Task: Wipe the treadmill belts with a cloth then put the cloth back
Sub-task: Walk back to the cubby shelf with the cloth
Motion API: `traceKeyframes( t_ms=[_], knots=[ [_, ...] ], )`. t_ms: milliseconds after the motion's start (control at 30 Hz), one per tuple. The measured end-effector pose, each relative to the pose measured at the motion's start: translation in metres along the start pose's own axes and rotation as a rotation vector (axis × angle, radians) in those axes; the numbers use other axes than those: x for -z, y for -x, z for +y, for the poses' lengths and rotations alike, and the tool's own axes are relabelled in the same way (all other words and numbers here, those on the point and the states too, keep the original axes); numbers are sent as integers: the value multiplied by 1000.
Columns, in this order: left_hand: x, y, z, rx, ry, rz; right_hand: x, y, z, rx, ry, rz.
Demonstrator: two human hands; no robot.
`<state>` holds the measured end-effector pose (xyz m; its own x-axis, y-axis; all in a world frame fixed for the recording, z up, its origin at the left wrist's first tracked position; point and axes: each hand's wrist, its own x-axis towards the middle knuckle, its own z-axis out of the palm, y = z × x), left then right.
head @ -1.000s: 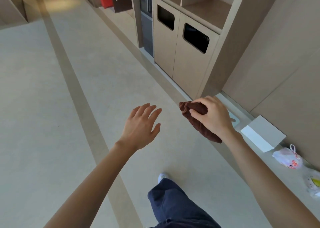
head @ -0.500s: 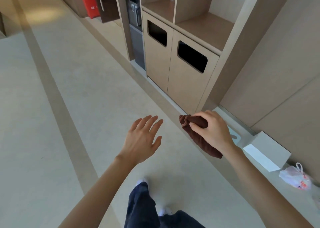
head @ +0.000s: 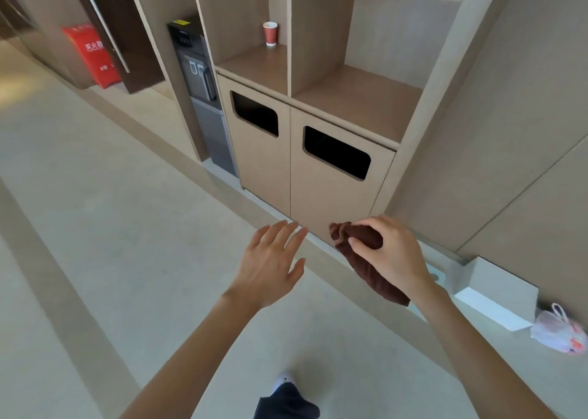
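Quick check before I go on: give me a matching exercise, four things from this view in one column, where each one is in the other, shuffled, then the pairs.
Things:
1. dark brown cloth
2. red paper cup
3. white plastic bag
4. left hand

Places or states:
A. on the floor by the right wall
B. open, holding nothing
C. bunched in the right hand
D. upright on the left wooden shelf

Pairs: 1-C, 2-D, 3-A, 4-B

Both arms are bare with no sleeves showing, the leg (head: 286, 401) wears dark blue trousers, and the foot has a white shoe (head: 283, 380).
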<state>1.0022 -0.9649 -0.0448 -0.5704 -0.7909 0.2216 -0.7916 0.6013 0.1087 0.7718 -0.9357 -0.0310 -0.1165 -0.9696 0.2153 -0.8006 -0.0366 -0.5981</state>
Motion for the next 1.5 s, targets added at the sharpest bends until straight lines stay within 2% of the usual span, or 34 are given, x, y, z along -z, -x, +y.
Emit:
traceKeyframes(
  t_ms=[433, 833, 1000, 1200, 1500],
  knots=[
    [-28, -98, -84, -71, 93, 6, -29, -101, -4, -111, 21, 27],
    [-52, -263, -109, -218, 81, 25, -19, -246, 56, -128, 72, 102],
    [-62, -336, -116, -225, 69, 9, -13, -305, 83, -139, 99, 93],
    [-82, -389, -119, -242, 102, 10, -13, -353, 112, -156, 110, 108],
    [-109, -471, -146, -414, 115, -4, -39, -412, 140, -253, 144, 189]
  ],
)
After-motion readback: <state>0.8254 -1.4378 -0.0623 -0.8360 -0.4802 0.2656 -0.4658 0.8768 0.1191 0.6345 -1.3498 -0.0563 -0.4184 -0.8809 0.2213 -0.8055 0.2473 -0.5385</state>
